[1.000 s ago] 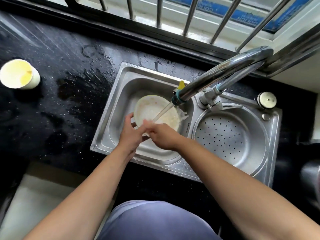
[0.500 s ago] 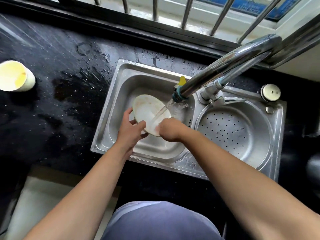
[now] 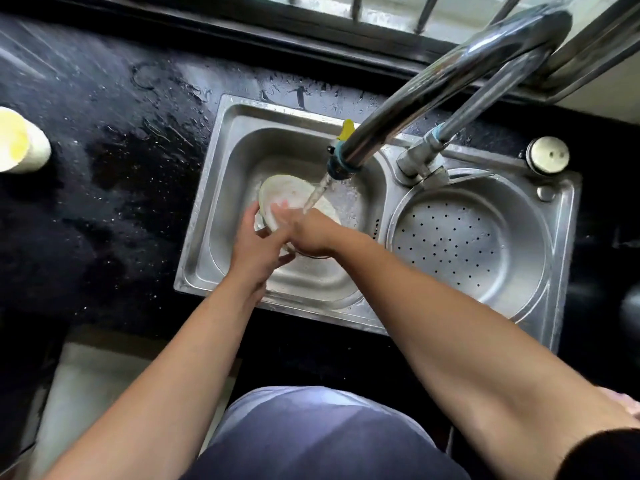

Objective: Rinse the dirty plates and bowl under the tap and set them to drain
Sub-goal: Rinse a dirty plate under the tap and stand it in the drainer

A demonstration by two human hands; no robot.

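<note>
Both hands grip the plate [image 3: 294, 194] under the tap [image 3: 341, 166] stream — left hand [image 3: 254, 245] fingers curled round its rim, right hand [image 3: 308, 233] fingers pressed on its face — so rotate it steadily, tilted to shed water into the sink [image 3: 221, 188].

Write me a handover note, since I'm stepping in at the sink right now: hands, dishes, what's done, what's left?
Left hand: gripping the near-left rim of the plate.
Right hand: on the plate's near edge, rubbing under the stream.
Plate is tilted in the left basin; tap is running onto it.
Perforated drain basin on the right holds nothing yet.
Cream cup sits on the counter at far left.
Left: finish rinsing, set the plate to drain. Other dishes are not in view.
</note>
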